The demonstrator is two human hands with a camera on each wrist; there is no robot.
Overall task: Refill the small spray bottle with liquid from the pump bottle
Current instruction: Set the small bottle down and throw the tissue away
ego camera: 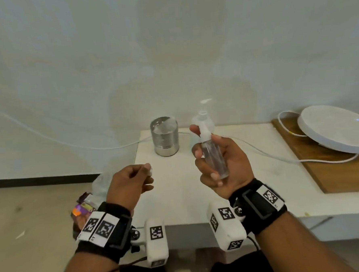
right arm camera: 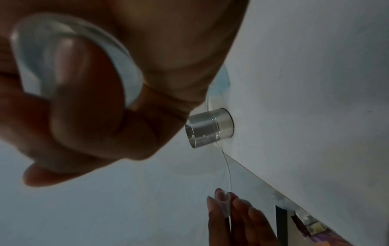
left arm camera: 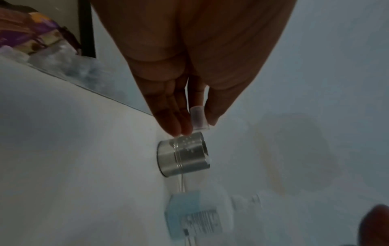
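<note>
My right hand (ego camera: 218, 160) grips a small clear spray bottle (ego camera: 214, 155) upright above the white table (ego camera: 177, 190), fingers curled round its body; the white spray head (ego camera: 204, 132) sits on top. Its round base (right arm camera: 73, 63) fills the right wrist view. My left hand (ego camera: 133, 182) pinches a small clear cap (left arm camera: 199, 119) between thumb and fingers, to the left of the bottle; the cap (right arm camera: 224, 205) also shows in the right wrist view. The clear pump bottle (ego camera: 202, 117) stands at the table's back, behind the spray bottle.
A steel perforated tin (ego camera: 165, 135) stands left of the pump bottle. A white cable (ego camera: 265, 151) runs across the table to a white round device (ego camera: 337, 126) on a wooden board (ego camera: 344, 167) at right. Colourful wrappers (ego camera: 84, 209) lie on the floor at left.
</note>
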